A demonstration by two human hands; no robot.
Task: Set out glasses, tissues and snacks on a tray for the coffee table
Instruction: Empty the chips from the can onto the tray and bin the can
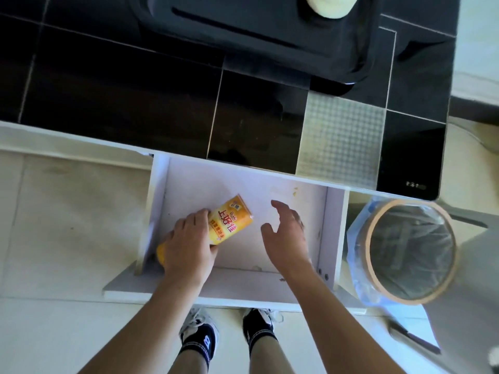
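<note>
Down inside open drawer (270,206): left hand (186,244) is wrapping around yellow snack packet (229,222), likely lifting it toward black tray (270,36) on the counter; right hand (286,233) is hovering spread, empty.

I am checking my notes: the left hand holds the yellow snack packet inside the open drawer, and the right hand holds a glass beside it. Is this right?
Not quite. In the head view the right hand is open and holds nothing. The left hand does hold the yellow snack packet inside the open drawer.
</note>
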